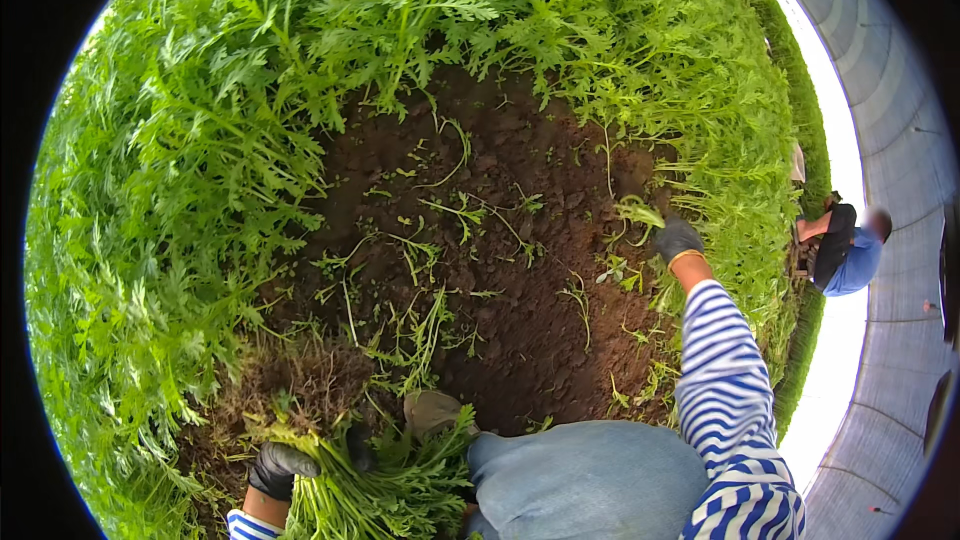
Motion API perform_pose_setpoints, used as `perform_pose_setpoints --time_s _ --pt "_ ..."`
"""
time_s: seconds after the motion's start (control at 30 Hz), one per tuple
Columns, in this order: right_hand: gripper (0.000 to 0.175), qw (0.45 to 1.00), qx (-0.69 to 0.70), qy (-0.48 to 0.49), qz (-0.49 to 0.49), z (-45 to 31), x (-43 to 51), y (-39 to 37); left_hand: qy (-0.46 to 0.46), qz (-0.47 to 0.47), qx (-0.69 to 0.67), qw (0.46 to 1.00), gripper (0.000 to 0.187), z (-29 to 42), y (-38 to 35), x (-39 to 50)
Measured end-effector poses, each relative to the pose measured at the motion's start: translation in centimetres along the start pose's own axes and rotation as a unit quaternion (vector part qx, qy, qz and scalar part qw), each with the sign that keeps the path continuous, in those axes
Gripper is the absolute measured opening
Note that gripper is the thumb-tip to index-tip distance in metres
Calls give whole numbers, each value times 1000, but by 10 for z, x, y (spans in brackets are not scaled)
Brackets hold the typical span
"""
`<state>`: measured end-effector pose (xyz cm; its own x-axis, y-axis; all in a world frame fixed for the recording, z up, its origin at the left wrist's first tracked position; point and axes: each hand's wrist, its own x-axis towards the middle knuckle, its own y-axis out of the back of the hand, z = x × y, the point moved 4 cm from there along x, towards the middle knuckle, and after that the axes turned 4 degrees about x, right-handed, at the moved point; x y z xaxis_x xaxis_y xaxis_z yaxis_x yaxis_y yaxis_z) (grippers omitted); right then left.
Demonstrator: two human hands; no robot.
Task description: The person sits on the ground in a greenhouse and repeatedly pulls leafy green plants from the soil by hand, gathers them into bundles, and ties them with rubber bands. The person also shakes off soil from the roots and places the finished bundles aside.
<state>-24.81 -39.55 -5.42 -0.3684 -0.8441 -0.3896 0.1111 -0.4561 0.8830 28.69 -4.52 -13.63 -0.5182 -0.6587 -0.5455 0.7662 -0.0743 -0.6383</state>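
My left hand, in a dark glove, grips a bundle of leafy green plants at the lower left. The bundle's tangled, soil-brown roots point away from me, and its leaves lie towards my knee. My right hand, gloved too, is stretched out at the right edge of the bare soil patch, beside the standing plants. Its fingers are closed on a small plant piece with pale green stems. Between the hands, loose sprigs are strewn on the dark soil.
Dense feathery-leaved greens stand to the left, ahead and right. My jeans-clad knee and a shoe are at the soil's near edge. Far right, a person in a blue shirt crouches beside the plants, near a greenhouse's plastic wall.
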Motion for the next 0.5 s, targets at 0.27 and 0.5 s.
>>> perform_pose_setpoints --time_s 0.27,0.5 --pt "36 987 -25 125 94 -57 -66 15 -43 -30 10 999 19 -29 12 20" --pt "38 921 125 64 -363 -6 -130 -28 -63 -40 -6 997 17 -59 20 45"
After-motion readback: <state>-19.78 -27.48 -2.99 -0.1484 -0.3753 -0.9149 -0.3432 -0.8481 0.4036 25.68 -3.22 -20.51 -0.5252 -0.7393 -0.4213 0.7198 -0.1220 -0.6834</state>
